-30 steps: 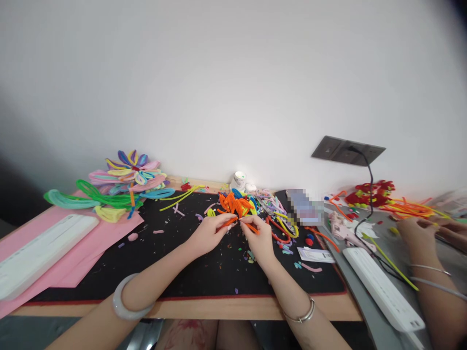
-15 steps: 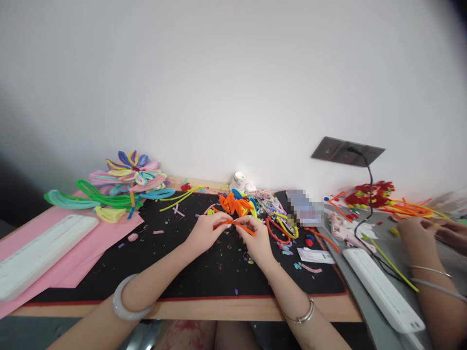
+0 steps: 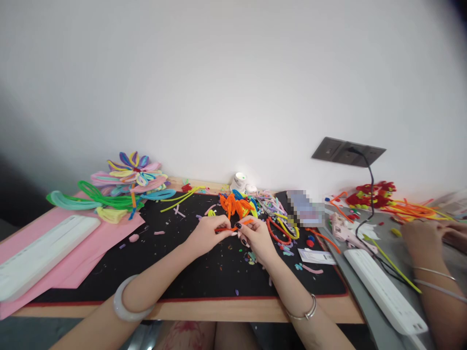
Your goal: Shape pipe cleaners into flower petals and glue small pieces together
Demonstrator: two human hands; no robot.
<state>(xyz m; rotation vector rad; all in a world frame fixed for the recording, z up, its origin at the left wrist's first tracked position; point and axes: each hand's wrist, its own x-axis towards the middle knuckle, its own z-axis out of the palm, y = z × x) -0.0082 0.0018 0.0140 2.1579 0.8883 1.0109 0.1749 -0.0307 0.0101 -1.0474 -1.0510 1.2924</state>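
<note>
Over the black mat (image 3: 153, 272), my left hand (image 3: 209, 233) pinches one end of an orange pipe cleaner (image 3: 236, 228). The other end is between the fingers of my right hand (image 3: 257, 238), whose dark nails show. My two hands nearly meet at the fingertips. Just beyond them lies a heap of bent orange pipe cleaner loops (image 3: 235, 205), with blue and yellow pieces around it. Red and yellow pipe cleaner loops (image 3: 279, 231) lie right of my right hand, near a pile of pastel cuttings (image 3: 270, 200).
Pink sheets (image 3: 91, 257) and a white power strip (image 3: 47, 255) lie at left, below a pipe cleaner flower (image 3: 136, 170). At right are a phone (image 3: 304, 209), a pink glue gun (image 3: 346, 231), another white strip (image 3: 385, 291) and another person's hands (image 3: 425, 238). A black cable (image 3: 371, 184) hangs from the wall socket.
My right hand has turned, so its fingertips and dark nails now show at the pipe cleaner. The pipe cleaner's right end now points upward instead of down.
</note>
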